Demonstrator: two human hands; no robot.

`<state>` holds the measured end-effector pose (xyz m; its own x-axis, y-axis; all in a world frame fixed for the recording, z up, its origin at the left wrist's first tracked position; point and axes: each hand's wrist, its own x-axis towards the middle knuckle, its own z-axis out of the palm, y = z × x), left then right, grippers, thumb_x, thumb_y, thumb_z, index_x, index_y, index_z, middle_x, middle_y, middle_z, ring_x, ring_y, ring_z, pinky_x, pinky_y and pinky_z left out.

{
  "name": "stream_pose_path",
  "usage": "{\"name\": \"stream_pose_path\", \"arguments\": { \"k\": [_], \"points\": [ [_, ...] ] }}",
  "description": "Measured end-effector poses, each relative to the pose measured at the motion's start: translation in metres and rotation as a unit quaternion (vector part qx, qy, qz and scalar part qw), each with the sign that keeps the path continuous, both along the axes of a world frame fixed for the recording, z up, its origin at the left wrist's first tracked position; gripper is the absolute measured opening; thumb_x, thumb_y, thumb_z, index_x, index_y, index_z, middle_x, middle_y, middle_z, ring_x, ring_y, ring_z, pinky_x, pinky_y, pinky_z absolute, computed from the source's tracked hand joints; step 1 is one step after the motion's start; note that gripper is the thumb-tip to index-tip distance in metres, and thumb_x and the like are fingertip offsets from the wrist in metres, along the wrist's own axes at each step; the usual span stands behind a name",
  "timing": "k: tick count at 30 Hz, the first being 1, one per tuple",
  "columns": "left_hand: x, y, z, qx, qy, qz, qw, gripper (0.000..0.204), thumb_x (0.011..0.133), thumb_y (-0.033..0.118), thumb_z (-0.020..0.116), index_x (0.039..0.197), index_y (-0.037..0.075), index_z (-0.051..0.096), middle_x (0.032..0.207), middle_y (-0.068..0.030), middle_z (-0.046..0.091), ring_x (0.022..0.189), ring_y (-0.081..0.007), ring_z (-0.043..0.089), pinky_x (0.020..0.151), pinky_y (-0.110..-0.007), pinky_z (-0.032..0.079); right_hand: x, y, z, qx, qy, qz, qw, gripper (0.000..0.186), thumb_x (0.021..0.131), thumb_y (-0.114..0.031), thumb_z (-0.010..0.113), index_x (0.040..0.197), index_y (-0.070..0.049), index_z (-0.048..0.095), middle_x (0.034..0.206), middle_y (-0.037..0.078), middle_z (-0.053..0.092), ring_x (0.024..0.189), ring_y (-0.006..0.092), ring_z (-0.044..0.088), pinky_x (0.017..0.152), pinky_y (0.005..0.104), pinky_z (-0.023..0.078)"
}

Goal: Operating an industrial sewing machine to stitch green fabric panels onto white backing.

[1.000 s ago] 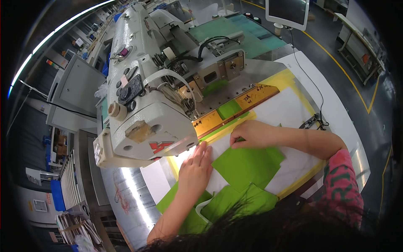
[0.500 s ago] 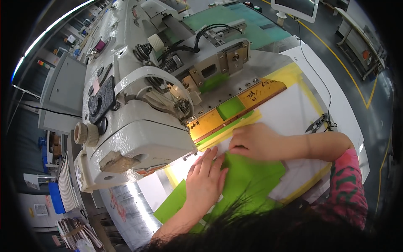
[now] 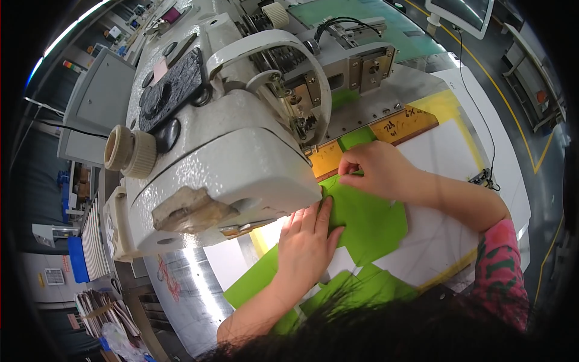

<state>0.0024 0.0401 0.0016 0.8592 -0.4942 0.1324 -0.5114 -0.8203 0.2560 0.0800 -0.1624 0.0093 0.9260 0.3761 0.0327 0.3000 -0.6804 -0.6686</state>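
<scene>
Green fabric lies in front of the sewing machine, its far edge at the machine's orange-yellow clamp plate. My left hand rests flat on the fabric beside the machine head, fingers stretched forward and thumb apart. Close to the clamp plate, my right hand is closed in a pinch at the fabric's far edge; its curled fingers partly hide the hold. More green fabric lies under and left of my left wrist, and another green piece lies nearer to me. Hair covers part of the near fabric.
A white sheet with yellow tape edges lies under the work. Small dark snips sit right of my right forearm, by a cable. Metal table surface shows at left. A monitor stands at the far right.
The view has shifted, with the machine head now larger. My right hand has moved forward over the clamp plate's edge, and the fabric's far edge has come closer to the plate.
</scene>
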Motion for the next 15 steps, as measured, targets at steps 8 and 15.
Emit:
{"name": "stream_pose_path", "arguments": {
  "k": [8, 15],
  "points": [
    [0.0014, -0.0037, -0.002, 0.006, -0.032, -0.003, 0.999, 0.053, 0.08, 0.025, 0.068, 0.126, 0.004, 0.053, 0.136, -0.0148, 0.045, 0.125, -0.0311, 0.044, 0.1, -0.043, 0.035, 0.0005, -0.0048, -0.0038, 0.013, -0.035, 0.006, 0.999, 0.015, 0.075, -0.015, 0.069, 0.081, -0.004, 0.061, 0.075, 0.01, 0.063, 0.071, 0.0261, 0.063, 0.063, 0.036, 0.049],
    [0.0051, -0.0032, -0.0061, -0.031, -0.016, -0.007, 0.999, 0.054, 0.079, 0.029, 0.068, 0.126, 0.005, 0.054, 0.136, -0.0143, 0.045, 0.124, -0.0321, 0.044, 0.099, -0.043, 0.036, -0.0005, -0.0064, -0.0045, 0.008, -0.062, 0.006, 0.998, 0.016, 0.075, -0.015, 0.069, 0.08, -0.004, 0.059, 0.074, 0.01, 0.062, 0.07, 0.0273, 0.062, 0.063, 0.037, 0.049]
  ]
}}
